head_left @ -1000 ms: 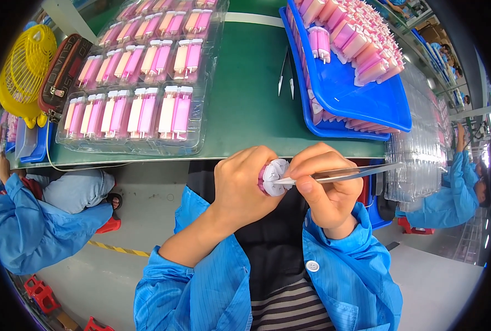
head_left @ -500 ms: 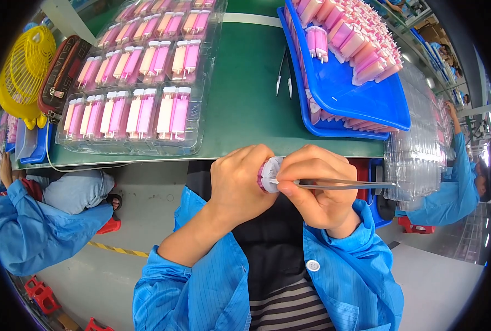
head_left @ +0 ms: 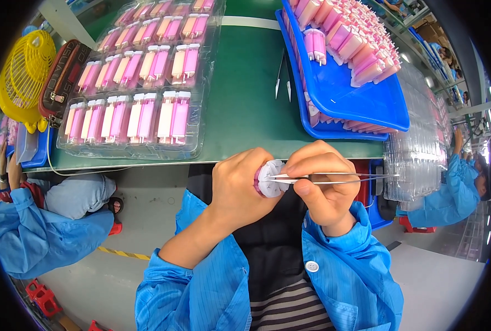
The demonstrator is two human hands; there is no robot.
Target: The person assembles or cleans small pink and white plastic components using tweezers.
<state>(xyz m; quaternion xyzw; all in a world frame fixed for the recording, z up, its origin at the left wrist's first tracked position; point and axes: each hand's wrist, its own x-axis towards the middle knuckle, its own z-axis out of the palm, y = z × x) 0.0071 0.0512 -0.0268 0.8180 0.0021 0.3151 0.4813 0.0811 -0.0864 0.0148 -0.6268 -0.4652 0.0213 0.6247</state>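
Observation:
My left hand [head_left: 237,185] is closed around a pink plastic piece with a white end [head_left: 269,188], just off the table's front edge. That white end faces up and to the right; the rest of the piece is hidden in the fist. Metal tweezers [head_left: 298,176] are pinched in my right hand [head_left: 329,185]. Their tips lie at the middle of the white end, and their back end points right. Whether the tips grip anything is too small to tell.
At the left on the green table [head_left: 245,110] is a clear tray [head_left: 146,150] of paired pink and cream pieces. Blue trays [head_left: 361,105] of similar pieces stand right. Another pair of tweezers [head_left: 277,88], a yellow fan [head_left: 27,77] and a patterned pouch [head_left: 63,83] lie about. Co-workers sit both sides.
The white end has turned to face me more. My right fingers have drawn back slightly right, baring the tweezers' tips on it. The left hand still grips the piece.

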